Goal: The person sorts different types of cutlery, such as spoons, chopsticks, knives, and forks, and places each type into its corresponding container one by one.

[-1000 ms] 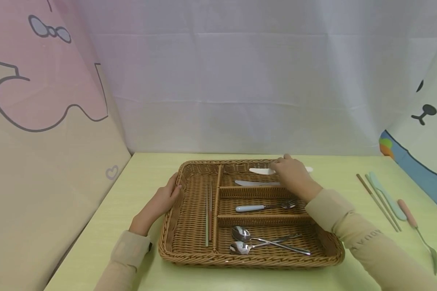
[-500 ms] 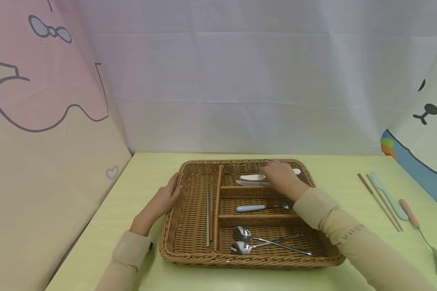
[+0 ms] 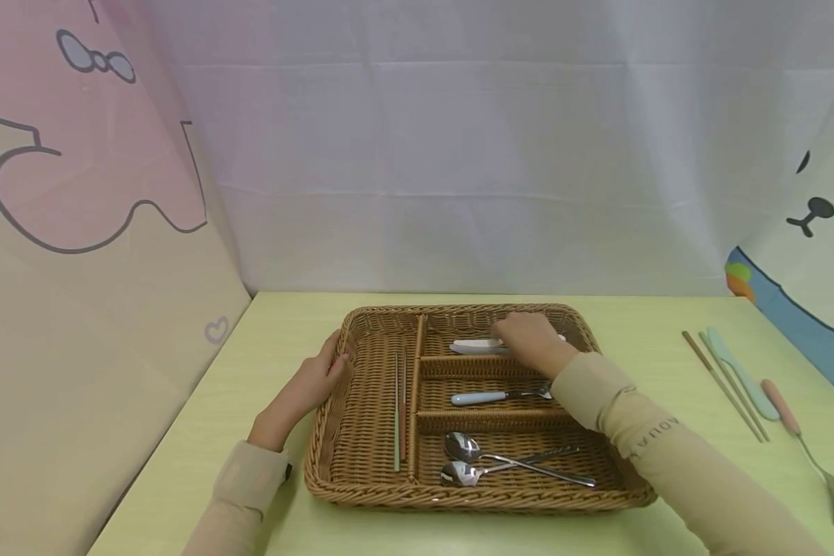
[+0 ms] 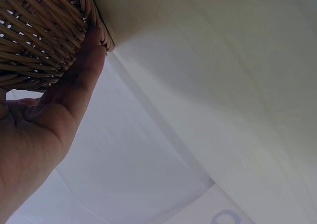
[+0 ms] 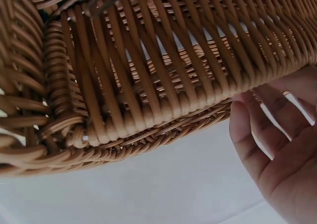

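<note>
A brown wicker cutlery basket (image 3: 371, 494) with several compartments stands on the table. My left hand (image 3: 316, 380) holds its left wall, thumb over the rim and fingers along the outside, as the left wrist view also shows. In the back compartment my right hand (image 3: 530, 340) holds a white knife (image 3: 471, 342), covering its middle. Right beside it lies a grey-bladed knife (image 3: 474, 350), partly hidden. A fork with a pale blue handle (image 3: 478, 398) is in the middle compartment, its tines partly behind the right sleeve. In the right wrist view, the hand (image 5: 282, 135) is beside the woven divider (image 5: 148, 80).
Two crossed spoons (image 3: 462, 446) lie in the front compartment, a pair of chopsticks (image 3: 398, 417) in the left one. On the table's right are more chopsticks (image 3: 723, 382), a mint-green knife (image 3: 744, 374) and a pink-handled fork or spoon (image 3: 802, 440). Curtains border the table.
My right hand has moved left and down into the back compartment, bringing the white knife against the grey-bladed one. The left hand stays on the basket.
</note>
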The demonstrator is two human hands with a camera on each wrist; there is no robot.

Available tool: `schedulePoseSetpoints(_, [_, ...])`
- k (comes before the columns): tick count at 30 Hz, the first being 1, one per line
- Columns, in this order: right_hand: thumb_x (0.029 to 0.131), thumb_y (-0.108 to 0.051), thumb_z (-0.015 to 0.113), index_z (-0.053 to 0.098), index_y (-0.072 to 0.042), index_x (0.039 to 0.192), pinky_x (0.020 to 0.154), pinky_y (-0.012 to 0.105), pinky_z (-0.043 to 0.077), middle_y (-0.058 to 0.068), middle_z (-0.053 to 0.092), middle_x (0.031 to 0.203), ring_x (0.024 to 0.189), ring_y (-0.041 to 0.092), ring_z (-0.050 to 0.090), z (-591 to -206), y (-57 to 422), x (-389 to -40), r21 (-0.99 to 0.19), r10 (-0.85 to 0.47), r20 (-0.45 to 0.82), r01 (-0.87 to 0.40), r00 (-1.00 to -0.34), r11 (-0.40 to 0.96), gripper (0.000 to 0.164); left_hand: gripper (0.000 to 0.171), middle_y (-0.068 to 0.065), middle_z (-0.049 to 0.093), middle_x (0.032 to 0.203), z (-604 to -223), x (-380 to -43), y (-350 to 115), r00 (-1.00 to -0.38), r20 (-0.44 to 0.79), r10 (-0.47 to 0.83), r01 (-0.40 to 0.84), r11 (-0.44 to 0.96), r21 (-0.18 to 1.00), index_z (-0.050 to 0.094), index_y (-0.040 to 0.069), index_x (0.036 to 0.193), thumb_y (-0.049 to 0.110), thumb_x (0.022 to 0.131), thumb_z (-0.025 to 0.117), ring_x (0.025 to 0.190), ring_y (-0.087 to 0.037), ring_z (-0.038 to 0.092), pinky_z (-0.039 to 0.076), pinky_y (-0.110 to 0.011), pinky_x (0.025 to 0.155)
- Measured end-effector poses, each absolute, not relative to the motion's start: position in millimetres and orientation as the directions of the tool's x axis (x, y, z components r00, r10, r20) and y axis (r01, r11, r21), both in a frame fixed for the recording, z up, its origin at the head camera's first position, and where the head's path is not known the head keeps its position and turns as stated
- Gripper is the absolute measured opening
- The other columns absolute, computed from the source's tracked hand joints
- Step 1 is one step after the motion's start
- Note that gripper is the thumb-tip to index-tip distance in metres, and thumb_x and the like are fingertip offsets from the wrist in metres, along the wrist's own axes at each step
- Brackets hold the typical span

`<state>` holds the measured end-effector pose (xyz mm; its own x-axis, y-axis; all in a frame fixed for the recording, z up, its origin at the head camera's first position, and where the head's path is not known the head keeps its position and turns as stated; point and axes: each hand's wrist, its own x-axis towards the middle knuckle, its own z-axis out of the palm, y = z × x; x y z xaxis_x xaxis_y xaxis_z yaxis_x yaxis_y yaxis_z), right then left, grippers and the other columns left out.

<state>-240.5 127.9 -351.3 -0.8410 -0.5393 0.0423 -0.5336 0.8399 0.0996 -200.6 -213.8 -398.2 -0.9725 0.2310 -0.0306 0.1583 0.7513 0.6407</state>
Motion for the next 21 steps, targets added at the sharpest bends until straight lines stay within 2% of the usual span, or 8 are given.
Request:
schedulePoseSetpoints(7, [0.085,0.003,0.058,0.069,-0.008,0.1,0.062,0.034,0.052,0.01,0.067,0.087,0.078,0.024,0.062,-354.0,128.1,-245.0,0.087,-0.531,-0.029,-0.532,-0.847,0.843,0.021,0.058,-0.006,0.048,0.06,-398.2,-200.4,-214.3,-0.971,-0.022,0.24,0.171,0.751,0.637,0.003,0.003,0.147,0.024,0.101,0.031,0.037,-0.01,0.031,0.037,-0.028,0.041])
schedulePoseSetpoints(14, [0.085,0.0,0.06,0.067,-0.008,0.088,0.06,0.033,0.051,0.009,0.064,0.082,0.075,0.023,0.06,-355.9,128.6,-247.0,0.077,-0.51,-0.066,-0.514,-0.858,0.854,0.011,0.058,-0.007,0.05,0.064,-399.4,-200.9,-214.2,-0.971,-0.027,0.236,0.165,0.752,0.639,0.004,0.003,0.147,0.025,0.101,0.031,0.038,-0.011,0.033,0.039,-0.029,0.042])
schedulePoseSetpoints(21, [0.085,-0.001,0.061,0.066,-0.007,0.09,0.056,0.035,0.051,0.011,0.063,0.08,0.073,0.024,0.06,-356.4,129.6,-248.2,0.112,-0.5,-0.072,-0.505,-0.863,0.856,0.009,0.058,-0.006,0.048,0.057,-399.7,-201.7,-214.3,-0.972,-0.034,0.231,0.156,0.754,0.638,0.004,0.003,0.147,0.025,0.101,0.031,0.037,-0.011,0.031,0.038,-0.03,0.042])
